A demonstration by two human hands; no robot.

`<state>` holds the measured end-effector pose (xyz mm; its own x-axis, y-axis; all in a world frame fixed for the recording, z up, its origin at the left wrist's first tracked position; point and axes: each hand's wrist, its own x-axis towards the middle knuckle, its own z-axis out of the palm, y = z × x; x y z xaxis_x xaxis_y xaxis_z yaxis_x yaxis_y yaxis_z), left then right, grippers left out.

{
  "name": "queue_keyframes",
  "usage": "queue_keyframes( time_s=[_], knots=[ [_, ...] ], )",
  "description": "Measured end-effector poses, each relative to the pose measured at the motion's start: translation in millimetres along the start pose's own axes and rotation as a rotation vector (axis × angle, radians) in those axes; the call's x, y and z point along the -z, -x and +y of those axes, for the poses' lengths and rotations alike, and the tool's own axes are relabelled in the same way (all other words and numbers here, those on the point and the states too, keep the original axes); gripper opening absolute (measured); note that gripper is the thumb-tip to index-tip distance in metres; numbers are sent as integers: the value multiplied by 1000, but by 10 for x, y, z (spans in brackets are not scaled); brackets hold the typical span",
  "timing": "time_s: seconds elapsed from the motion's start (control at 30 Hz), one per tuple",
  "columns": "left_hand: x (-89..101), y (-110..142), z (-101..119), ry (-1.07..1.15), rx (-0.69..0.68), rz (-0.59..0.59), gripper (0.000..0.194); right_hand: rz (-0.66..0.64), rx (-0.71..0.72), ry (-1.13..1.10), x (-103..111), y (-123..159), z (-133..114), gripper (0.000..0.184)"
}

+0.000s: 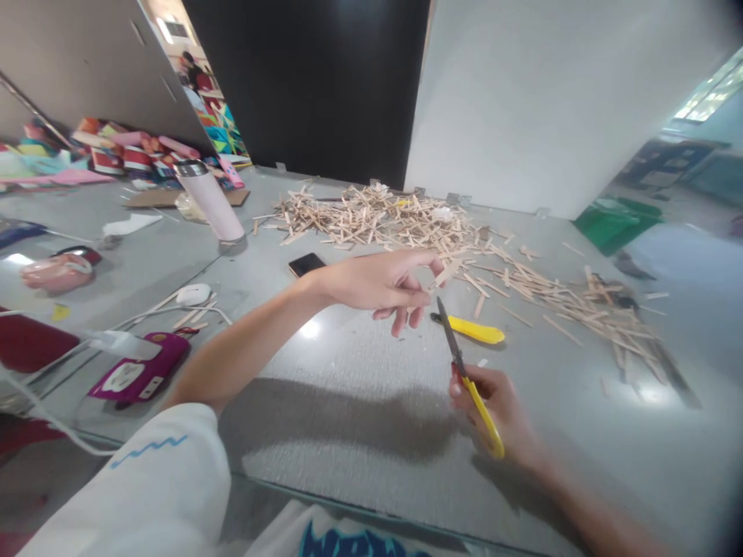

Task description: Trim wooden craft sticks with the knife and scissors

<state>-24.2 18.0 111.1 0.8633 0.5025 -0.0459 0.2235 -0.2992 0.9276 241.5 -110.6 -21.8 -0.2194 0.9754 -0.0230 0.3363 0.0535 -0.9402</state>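
Observation:
My left hand (390, 284) reaches forward over the grey table (360, 418) and pinches a short wooden stick (446, 272) between thumb and forefinger, at the near edge of a big pile of wooden sticks (377, 216). My right hand (499, 410) grips yellow-handled scissors (464, 371), blades closed and pointing up toward the pinched stick. A yellow utility knife (477, 331) lies on the table just beyond the scissors' tip.
A black phone (306, 264) lies left of my left hand. A pink tumbler (210, 201) stands further back left. More sticks trail off right (592, 305). Cables, a magenta case (139, 375) and colourful boxes (128, 151) fill the left side. A green bin (615, 220) sits right.

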Motion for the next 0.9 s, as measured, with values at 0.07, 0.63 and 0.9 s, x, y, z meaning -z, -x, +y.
queue_keyframes(
  time_s=[0.07,0.63,0.9],
  knots=[
    [-14,-11,-18,13,-3,-26,25,4,4,19,-3,-2,24,55],
    [-23,61,-13,-4,8,-93,28,24,46,53,-12,-62,167,60],
    [-2,61,-42,-10,0,-121,28,21,36,98,-11,-61,163,58]
  ],
)
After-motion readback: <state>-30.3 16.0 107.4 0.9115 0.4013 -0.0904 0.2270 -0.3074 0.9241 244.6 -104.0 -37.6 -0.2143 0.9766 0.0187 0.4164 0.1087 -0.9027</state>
